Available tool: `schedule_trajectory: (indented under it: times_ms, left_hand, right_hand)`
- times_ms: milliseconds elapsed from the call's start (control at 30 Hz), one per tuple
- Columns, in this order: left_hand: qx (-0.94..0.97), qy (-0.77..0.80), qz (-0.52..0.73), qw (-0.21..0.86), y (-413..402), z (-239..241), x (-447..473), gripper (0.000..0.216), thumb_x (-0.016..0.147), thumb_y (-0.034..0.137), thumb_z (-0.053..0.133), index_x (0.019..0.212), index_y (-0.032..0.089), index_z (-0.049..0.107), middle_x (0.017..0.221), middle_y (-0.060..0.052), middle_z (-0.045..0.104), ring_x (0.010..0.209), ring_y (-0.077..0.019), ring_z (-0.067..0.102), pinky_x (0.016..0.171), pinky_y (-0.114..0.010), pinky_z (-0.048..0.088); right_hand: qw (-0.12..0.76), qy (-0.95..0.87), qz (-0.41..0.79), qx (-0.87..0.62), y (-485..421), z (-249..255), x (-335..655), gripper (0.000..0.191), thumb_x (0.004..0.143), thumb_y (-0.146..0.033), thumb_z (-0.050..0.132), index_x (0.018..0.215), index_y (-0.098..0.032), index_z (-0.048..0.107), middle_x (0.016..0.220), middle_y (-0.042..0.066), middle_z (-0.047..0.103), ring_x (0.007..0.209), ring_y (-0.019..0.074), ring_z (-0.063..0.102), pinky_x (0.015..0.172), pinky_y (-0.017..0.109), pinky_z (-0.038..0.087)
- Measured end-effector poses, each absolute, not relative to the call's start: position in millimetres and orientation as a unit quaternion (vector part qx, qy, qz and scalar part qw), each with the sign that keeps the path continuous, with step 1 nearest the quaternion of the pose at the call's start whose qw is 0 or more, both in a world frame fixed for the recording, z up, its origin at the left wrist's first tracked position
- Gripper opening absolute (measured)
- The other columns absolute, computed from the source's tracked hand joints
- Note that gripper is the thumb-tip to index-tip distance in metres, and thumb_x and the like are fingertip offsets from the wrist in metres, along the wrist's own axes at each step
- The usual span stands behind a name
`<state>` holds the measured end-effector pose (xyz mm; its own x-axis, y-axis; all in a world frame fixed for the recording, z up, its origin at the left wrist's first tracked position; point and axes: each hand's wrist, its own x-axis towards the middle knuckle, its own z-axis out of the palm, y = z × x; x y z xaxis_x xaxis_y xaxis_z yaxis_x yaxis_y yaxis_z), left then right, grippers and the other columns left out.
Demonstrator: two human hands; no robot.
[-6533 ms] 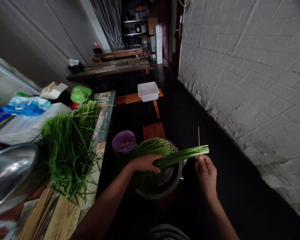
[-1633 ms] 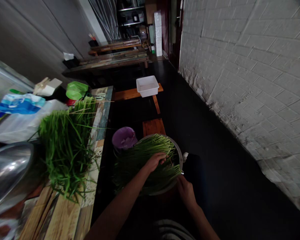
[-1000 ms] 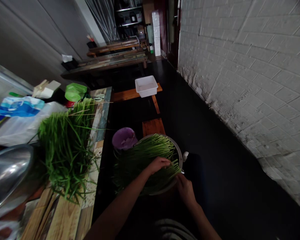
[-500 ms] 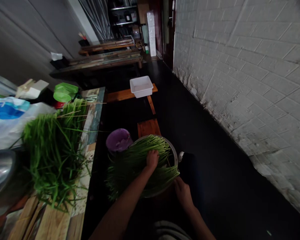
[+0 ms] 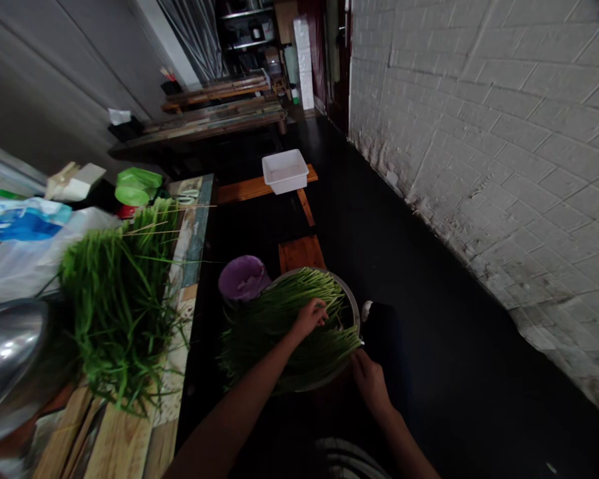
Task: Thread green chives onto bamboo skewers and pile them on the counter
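Noted a white tub (image 5: 285,174) standing on a wooden bench (image 5: 239,191), near its end. Observed a pale block wall (image 5: 479,159) along the right side, stained near its foot. Recorded on a long table (image 5: 214,121) farther back: a black box (image 5: 126,131) with white tissue (image 5: 119,116) showing on top. Found beyond it a grey curtain (image 5: 192,43) beside metal shelves (image 5: 249,45). Logged at left a blue-and-white packet (image 5: 27,219) and a shiny bowl (image 5: 10,352), cut off by the view's edge.

The basin (image 5: 355,303) presented a dull metal rim; the bowl (image 5: 12,342), glossy metal. The tub (image 5: 290,184) was smooth plastic, the surface (image 5: 192,246) worn painted wood, the wall (image 5: 479,146) rough.
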<state>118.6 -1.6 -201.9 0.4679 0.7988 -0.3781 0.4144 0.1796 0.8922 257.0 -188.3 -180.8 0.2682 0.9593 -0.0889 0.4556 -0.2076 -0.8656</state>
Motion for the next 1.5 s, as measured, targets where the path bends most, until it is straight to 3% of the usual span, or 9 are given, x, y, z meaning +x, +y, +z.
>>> schedule_trajectory:
  times_ms: [133, 300, 733, 1100, 1500]
  left_hand:
    - [0.523, 0.455, 0.166, 0.701, -8, -181, 118, 0.038, 0.072, 0.048, 0.06, 0.085, 0.012, 0.062, 0.069, -0.001, 0.061, 0.055, -0.009, 0.051, 0.054, -0.022, 0.034]
    - [0.458, 0.452, 0.207, 0.737, -11, -165, 120, 0.039, 0.065, 0.049, 0.067, 0.076, 0.011, 0.065, 0.065, -0.001, 0.058, 0.058, -0.0092, 0.047, 0.057, -0.023, 0.033]
    - [0.459, 0.441, 0.227, 0.737, -10, -160, 120, 0.039, 0.063, 0.049, 0.067, 0.066, 0.012, 0.058, 0.061, 0.001, 0.052, 0.051, -0.0061, 0.039, 0.051, -0.022, 0.027]
    - [0.476, 0.439, 0.228, 0.727, -11, -162, 120, 0.037, 0.066, 0.048, 0.065, 0.065, 0.012, 0.057, 0.067, -0.001, 0.055, 0.054, -0.0068, 0.039, 0.053, -0.023, 0.028]
    - [0.47, 0.451, 0.239, 0.72, -13, -163, 120, 0.038, 0.066, 0.05, 0.064, 0.066, 0.013, 0.055, 0.061, 0.002, 0.048, 0.054, -0.007, 0.037, 0.052, -0.022, 0.028]
  right_hand:
    - [0.385, -0.51, 0.339, -0.691, -185, -176, 255, 0.032, 0.093, -0.034, 0.035, 0.084, -0.016, 0.06, 0.062, 0.002, 0.062, 0.051, 0.0119, 0.056, 0.051, 0.018, 0.041]
    - [0.373, -0.524, 0.342, -0.685, -184, -174, 254, 0.035, 0.094, -0.036, 0.033, 0.085, -0.015, 0.059, 0.059, 0.001, 0.059, 0.049, 0.011, 0.052, 0.05, 0.018, 0.039]
    - [0.386, -0.53, 0.343, -0.672, -183, -169, 255, 0.034, 0.093, -0.035, 0.036, 0.093, -0.014, 0.063, 0.067, 0.004, 0.066, 0.056, 0.0142, 0.061, 0.054, 0.019, 0.044]
    - [0.377, -0.519, 0.357, -0.679, -182, -165, 255, 0.035, 0.093, -0.037, 0.034, 0.081, -0.016, 0.059, 0.061, 0.002, 0.061, 0.051, 0.0121, 0.054, 0.051, 0.019, 0.04]
    - [0.374, -0.528, 0.35, -0.678, -181, -171, 257, 0.037, 0.094, -0.038, 0.032, 0.079, -0.016, 0.058, 0.057, 0.0, 0.056, 0.048, 0.0105, 0.05, 0.049, 0.018, 0.038]
